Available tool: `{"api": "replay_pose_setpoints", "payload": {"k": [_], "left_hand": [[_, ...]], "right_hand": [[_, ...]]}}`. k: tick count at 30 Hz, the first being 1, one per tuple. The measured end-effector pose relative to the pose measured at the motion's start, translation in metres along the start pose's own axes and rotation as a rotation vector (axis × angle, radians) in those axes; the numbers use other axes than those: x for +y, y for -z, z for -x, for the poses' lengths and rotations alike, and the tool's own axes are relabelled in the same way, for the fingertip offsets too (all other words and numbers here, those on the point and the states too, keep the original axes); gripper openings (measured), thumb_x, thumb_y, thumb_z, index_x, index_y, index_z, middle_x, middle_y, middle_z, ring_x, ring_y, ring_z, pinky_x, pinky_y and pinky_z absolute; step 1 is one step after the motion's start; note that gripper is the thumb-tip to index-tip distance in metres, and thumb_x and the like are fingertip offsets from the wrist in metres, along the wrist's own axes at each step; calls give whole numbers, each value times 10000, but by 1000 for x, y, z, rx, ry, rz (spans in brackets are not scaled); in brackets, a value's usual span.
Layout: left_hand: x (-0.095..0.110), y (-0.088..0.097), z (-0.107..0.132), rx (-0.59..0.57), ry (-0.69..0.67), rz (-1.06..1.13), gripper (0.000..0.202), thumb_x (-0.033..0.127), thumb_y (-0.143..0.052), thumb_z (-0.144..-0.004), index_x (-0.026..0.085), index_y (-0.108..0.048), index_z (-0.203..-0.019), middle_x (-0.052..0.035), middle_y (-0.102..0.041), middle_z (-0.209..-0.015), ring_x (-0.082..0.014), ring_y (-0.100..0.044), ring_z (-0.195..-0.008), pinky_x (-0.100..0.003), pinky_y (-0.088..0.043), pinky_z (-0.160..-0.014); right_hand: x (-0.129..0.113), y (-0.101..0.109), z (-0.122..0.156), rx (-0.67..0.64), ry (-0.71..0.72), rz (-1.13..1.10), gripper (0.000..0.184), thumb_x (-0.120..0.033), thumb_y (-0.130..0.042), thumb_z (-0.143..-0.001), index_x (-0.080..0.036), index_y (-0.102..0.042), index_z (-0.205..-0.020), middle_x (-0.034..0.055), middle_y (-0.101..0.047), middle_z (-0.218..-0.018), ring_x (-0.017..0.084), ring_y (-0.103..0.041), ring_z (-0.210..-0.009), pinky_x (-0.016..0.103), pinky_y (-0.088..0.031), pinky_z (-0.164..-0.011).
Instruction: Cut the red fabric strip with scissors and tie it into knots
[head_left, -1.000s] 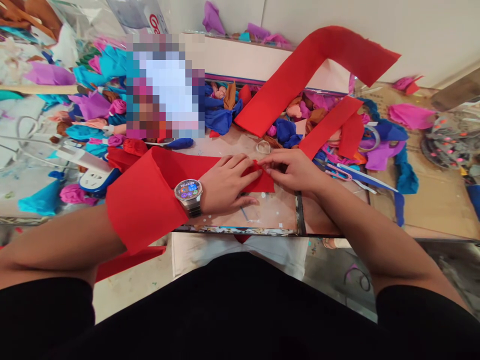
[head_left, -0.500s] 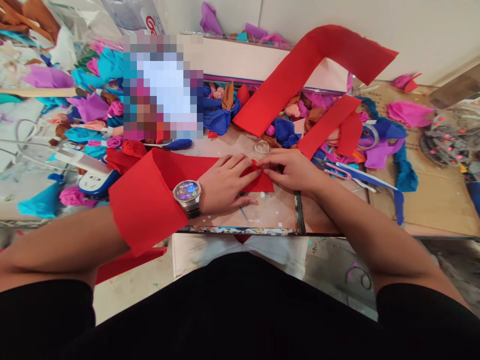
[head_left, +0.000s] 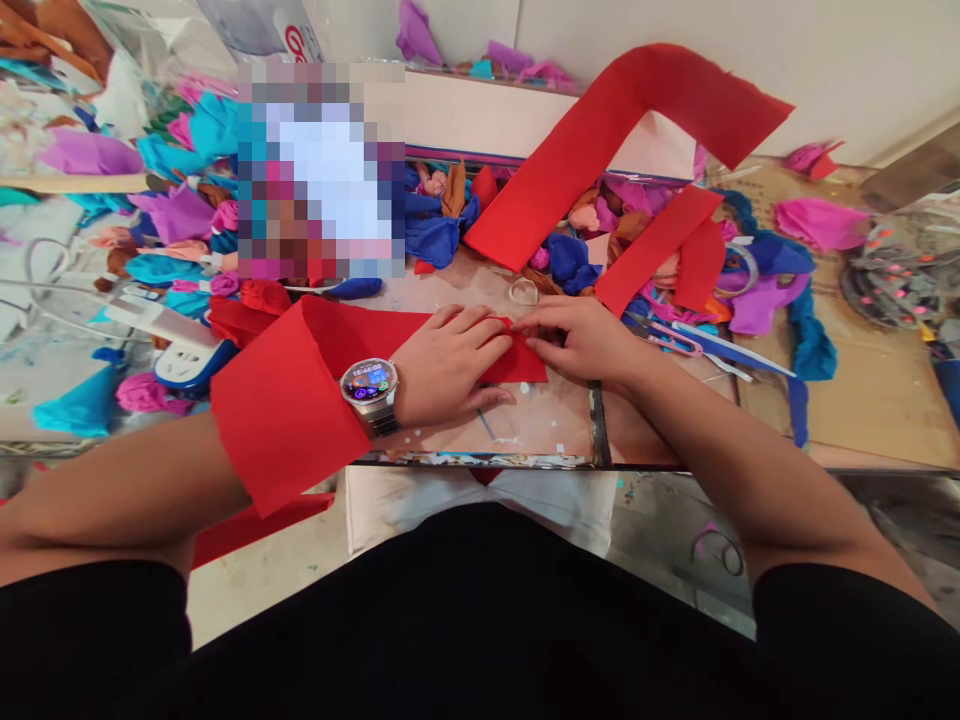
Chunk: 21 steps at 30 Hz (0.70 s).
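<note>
A long red crepe paper strip [head_left: 375,325] lies along the table and loops back over my left forearm. My left hand [head_left: 454,365], with a watch [head_left: 369,381] on its wrist, rests flat on the strip, fingers stretched out. Close beside its fingertips, my right hand [head_left: 577,335] is closed in a pinch at the strip's right end; what exactly lies between the fingertips is partly hidden. Just above the hands sits a small clear roll of tape [head_left: 523,292].
Behind lie a wide folded red strip [head_left: 570,170] and a narrower red strip [head_left: 660,250] over colourful paper scraps. Pink-handled scissors [head_left: 675,338] are at the right. A power strip [head_left: 187,360] with cables stands left. The table's edge [head_left: 480,461] runs close to my body.
Both hands stay at nearly the same place on the red strip. The left hand and forearm have shifted very slightly left; the whole view has drifted a little.
</note>
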<state>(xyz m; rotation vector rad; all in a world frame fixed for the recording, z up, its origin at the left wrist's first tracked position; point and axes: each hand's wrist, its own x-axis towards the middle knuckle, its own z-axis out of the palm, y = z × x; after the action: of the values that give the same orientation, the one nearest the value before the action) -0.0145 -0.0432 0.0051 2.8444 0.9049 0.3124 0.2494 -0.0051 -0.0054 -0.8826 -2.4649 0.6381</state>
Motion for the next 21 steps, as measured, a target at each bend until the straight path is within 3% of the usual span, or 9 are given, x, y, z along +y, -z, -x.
{"api": "replay_pose_setpoints", "payload": {"k": [13, 21], "left_hand": [[0, -4, 0, 39, 27, -5, 794, 706, -522, -1026, 78, -556, -1510, -240, -632, -1491, -419, -531, -1448, -581, -401, -1214], [3, -4, 1, 111, 32, 28, 748, 742, -521, -1007, 93, -625, -1364, -252, -657, -1381, -416, -578, -1366, -570, -463, -1148]], "right_hand": [[-3, 2, -1, -41, 1, 27, 251, -211, -616, -981, -192, -797, -1153, 75, -732, -976, 194, -672, -829, 312, -509, -781], [-1, 1, -1, -38, 3, 27, 247, -203, -630, -966, -187, -791, -1152, 76, -738, -975, 198, -675, -835, 313, -511, -782]]}}
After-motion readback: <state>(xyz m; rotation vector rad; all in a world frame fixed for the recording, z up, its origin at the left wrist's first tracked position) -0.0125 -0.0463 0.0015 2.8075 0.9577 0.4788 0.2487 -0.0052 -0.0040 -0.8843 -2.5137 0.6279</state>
